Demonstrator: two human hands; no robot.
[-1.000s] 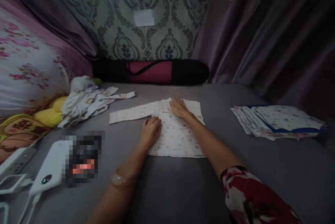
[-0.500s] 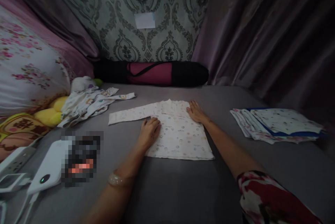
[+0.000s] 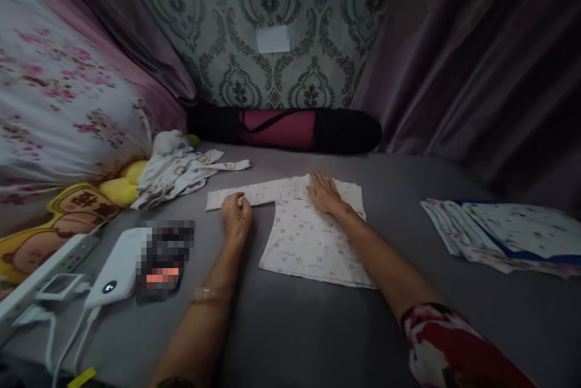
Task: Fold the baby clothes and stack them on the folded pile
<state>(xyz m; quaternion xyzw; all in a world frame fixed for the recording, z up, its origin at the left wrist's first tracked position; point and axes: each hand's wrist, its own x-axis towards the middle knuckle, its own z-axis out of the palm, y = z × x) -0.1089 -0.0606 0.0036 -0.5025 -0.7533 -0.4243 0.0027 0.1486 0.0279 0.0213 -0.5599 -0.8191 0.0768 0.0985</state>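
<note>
A small white long-sleeved shirt [image 3: 304, 236] with a tiny print lies on the grey sheet. One sleeve stretches out to the left; on the right side no sleeve sticks out. My left hand [image 3: 236, 217] is at that left sleeve, fingers curled and thumb against its lower edge, seemingly pinching the cloth; the fingertips are partly hidden. Flat on the upper chest of the shirt, near the collar, rests my right hand [image 3: 324, 193] with its fingers stretched out. My right forearm covers the shirt's lower right part.
Stacked folded clothes [image 3: 521, 230] lie at the right. To the left are a crumpled printed garment [image 3: 177, 173], plush toys [image 3: 120, 185], a white power bank [image 3: 118, 267], a pixelated dark object [image 3: 164, 261] and a power strip [image 3: 49, 273]. A long black-and-maroon bag [image 3: 279, 129] lies along the wall.
My left hand has moved from the shirt's side out to the left sleeve. My right hand has slid from the right shoulder inward to the chest. The view has turned slightly left.
</note>
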